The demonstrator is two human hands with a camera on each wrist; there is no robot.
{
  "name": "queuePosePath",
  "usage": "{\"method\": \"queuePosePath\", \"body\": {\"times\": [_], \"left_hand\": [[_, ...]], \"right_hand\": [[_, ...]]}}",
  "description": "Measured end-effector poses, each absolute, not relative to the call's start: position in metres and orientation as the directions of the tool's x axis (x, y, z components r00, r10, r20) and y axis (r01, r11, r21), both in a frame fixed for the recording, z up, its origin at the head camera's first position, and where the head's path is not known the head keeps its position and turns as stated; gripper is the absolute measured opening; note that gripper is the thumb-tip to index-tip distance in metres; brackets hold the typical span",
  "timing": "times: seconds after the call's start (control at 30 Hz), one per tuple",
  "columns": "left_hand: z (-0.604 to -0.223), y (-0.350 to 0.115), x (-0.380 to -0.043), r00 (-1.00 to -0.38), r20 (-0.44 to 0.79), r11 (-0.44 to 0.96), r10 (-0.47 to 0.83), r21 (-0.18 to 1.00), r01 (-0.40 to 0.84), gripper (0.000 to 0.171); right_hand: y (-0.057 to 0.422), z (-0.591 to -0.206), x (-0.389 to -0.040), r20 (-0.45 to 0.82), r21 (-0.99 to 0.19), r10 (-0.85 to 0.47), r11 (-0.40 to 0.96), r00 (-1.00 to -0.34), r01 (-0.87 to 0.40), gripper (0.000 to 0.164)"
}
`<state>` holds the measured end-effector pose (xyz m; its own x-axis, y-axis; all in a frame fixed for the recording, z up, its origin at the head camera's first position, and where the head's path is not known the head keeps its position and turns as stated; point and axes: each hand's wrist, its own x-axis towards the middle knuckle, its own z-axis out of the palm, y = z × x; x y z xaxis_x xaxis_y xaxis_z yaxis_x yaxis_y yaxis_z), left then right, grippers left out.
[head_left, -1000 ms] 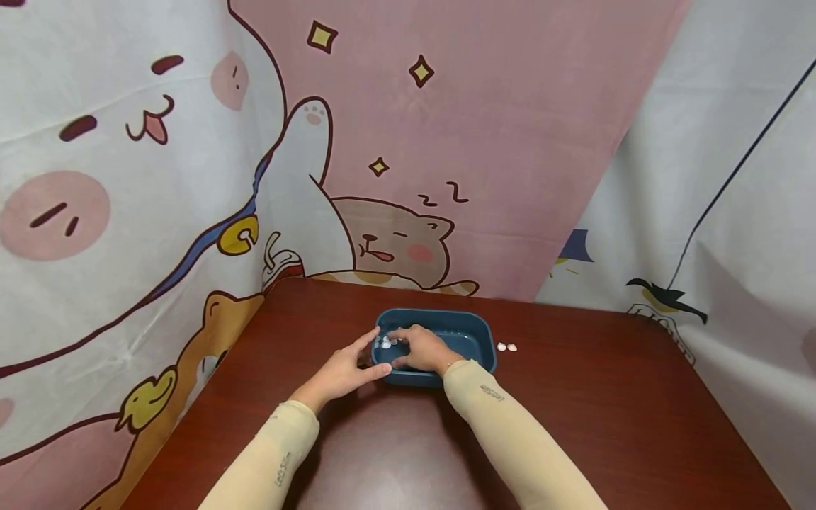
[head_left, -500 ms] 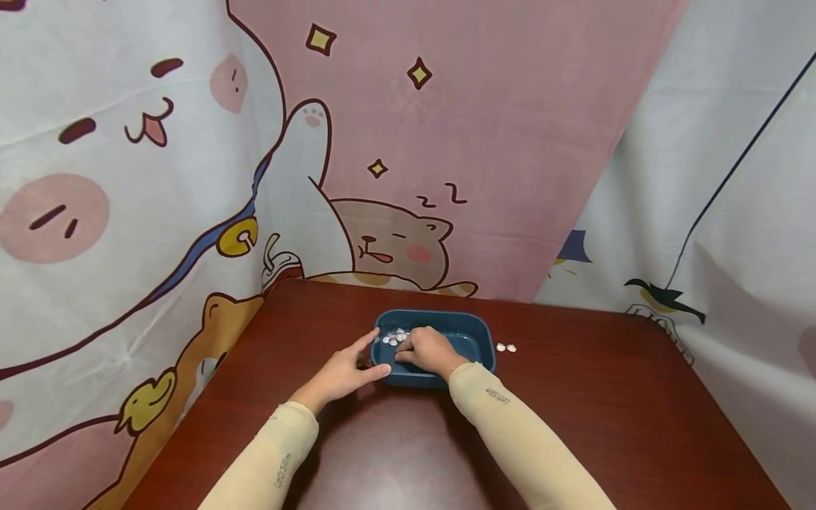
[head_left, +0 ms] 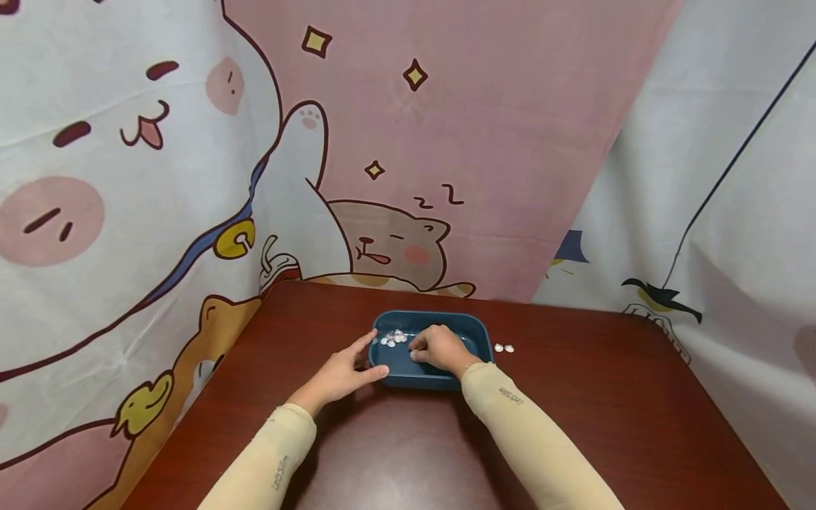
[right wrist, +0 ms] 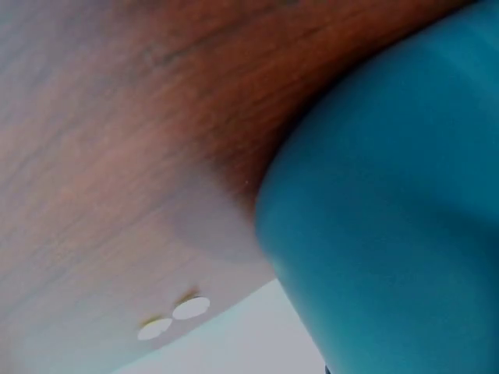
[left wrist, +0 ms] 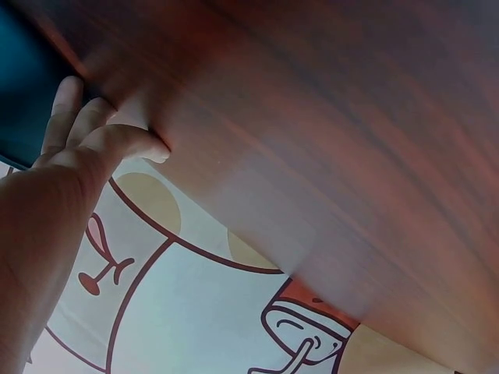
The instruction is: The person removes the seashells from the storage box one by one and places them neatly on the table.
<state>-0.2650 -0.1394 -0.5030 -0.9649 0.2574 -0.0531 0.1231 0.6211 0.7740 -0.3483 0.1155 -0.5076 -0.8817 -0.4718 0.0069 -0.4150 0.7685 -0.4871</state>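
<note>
A dark blue rectangular basin stands on the table in the head view. My left hand rests against its left end, fingers spread and fairly straight, thumb along the front rim. In the left wrist view, the left hand's fingers lie beside the basin's outer wall. Reaching into the basin, my right hand pinches a small whitish piece that looks like a seashell, low over the floor. Several small white shells lie together at the basin's left end. The right wrist view hides the right hand.
Two white shells lie side by side on the reddish-brown table, just right of the basin; the right wrist view shows this shell pair too. A cartoon-printed cloth hangs behind the table and along both sides.
My right hand has drawn back to the right inside the basin, away from the shell cluster, its fingers now pinched together on a small piece. The left hand has stayed at the basin's left end.
</note>
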Motion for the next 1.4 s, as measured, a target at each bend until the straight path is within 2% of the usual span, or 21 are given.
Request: {"method": "queuePosePath", "body": {"times": [0.3, 0.53, 0.73, 0.97, 1.13, 1.27, 1.4], "left_hand": [[-0.502, -0.139, -0.264, -0.965, -0.064, 0.621, 0.253, 0.775, 0.111, 0.091], [-0.504, -0.139, -0.265, -0.966, -0.059, 0.627, 0.252, 0.77, 0.117, 0.092], [-0.505, -0.14, -0.265, -0.966, -0.057, 0.628, 0.252, 0.769, 0.118, 0.093], [-0.506, -0.141, -0.266, -0.967, -0.047, 0.63, 0.252, 0.766, 0.127, 0.092], [-0.508, -0.141, -0.267, -0.966, -0.031, 0.628, 0.256, 0.765, 0.141, 0.093], [-0.509, -0.141, -0.267, -0.966, -0.029, 0.618, 0.257, 0.773, 0.141, 0.094], [-0.509, -0.142, -0.268, -0.967, -0.028, 0.622, 0.255, 0.77, 0.142, 0.093]], "right_hand": [[0.115, -0.506, -0.348, -0.032, -0.461, -0.461, 0.794, -0.887, -0.396, 0.017], [0.116, -0.503, -0.345, -0.013, -0.399, -0.501, 0.796, -0.866, -0.454, 0.014], [0.118, -0.499, -0.344, -0.023, -0.356, -0.488, 0.819, -0.872, -0.449, 0.014], [0.13, -0.472, -0.343, 0.034, -0.372, -0.524, 0.783, -0.851, -0.498, 0.016], [0.162, -0.451, -0.352, 0.125, -0.402, -0.509, 0.759, -0.852, -0.512, 0.022], [0.206, -0.444, -0.361, 0.149, -0.435, -0.41, 0.79, -0.9, -0.432, 0.023], [0.258, -0.453, -0.367, 0.132, -0.458, -0.294, 0.829, -0.947, -0.321, 0.024]]}}
